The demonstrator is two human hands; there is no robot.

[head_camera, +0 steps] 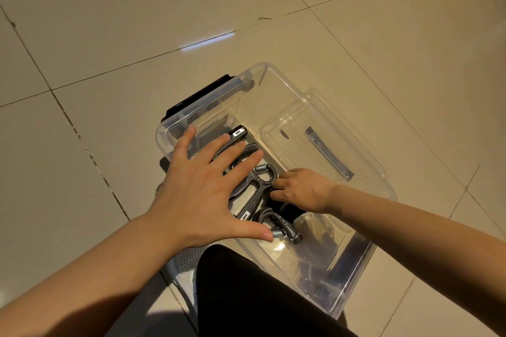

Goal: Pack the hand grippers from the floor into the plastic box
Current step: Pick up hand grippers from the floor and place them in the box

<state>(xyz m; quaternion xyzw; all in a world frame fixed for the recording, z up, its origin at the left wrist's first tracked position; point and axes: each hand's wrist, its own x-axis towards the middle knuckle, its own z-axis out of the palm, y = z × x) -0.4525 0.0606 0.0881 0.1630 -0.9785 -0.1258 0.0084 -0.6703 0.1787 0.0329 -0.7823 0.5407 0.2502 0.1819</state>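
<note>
A clear plastic box [364, 172] stands on the tiled floor. Several dark grey hand grippers with steel springs lie in its left half: one [261, 176] in the middle, another [282, 227] nearer me, a third [237, 135] mostly under my fingers. My left hand [208, 189] hovers flat over the box's left rim with fingers spread and straight. My right hand [302, 190] reaches down inside the box. Its curled fingers pinch the top of the middle hand gripper.
A black lid clip [200, 97] sticks out at the box's far-left end. A second clip [328, 152] shows through the right wall. My dark trouser leg [246, 295] covers the box's near corner. Bare beige floor tiles [164, 22] lie all round.
</note>
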